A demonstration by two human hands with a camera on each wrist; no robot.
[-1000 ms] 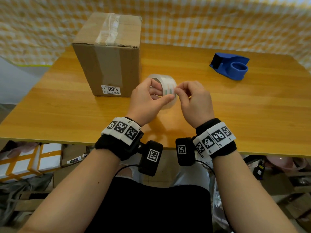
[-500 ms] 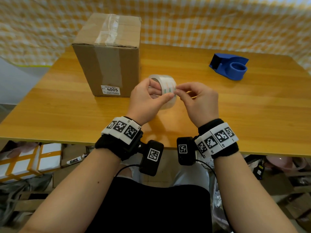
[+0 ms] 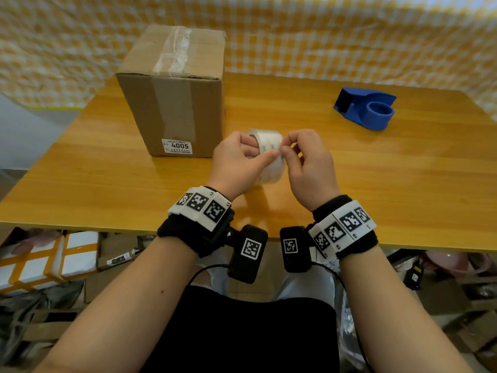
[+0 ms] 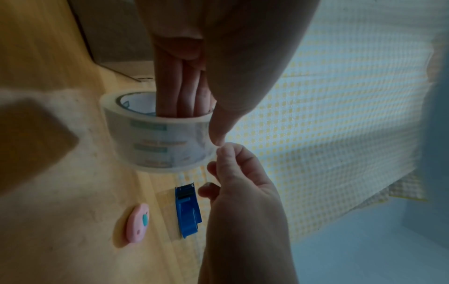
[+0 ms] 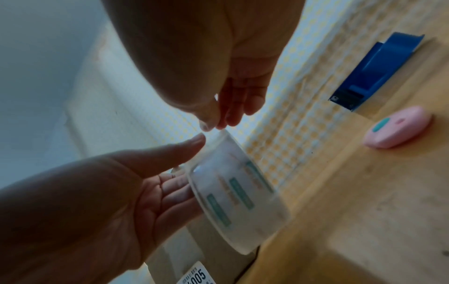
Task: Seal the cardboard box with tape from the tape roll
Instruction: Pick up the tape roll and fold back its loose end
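Observation:
The cardboard box point(image 3: 172, 90) stands at the table's back left, with old clear tape along its top seam point(image 3: 174, 49). Just right of it, above the table, my left hand point(image 3: 239, 162) holds the clear tape roll point(image 3: 269, 142). Its fingers point(image 4: 179, 92) go through the core and its thumb point(image 4: 218, 124) presses the outer face. My right hand point(image 3: 304, 157) meets the roll point(image 5: 238, 194) from the right. Its thumb and forefinger point(image 5: 213, 123) pinch the tape end at the roll's rim. No length of tape is pulled free.
A blue tape dispenser point(image 3: 368, 109) sits at the table's back right, and a small pink cutter point(image 5: 398, 126) lies near it. A checked cloth point(image 3: 322, 36) hangs behind the table point(image 3: 403, 184). Boxes and clutter lie on the floor under the near edge.
Both hands stay at the roll. My right hand's fingertips have shifted slightly on the roll's rim, and the box and dispenser have not moved.

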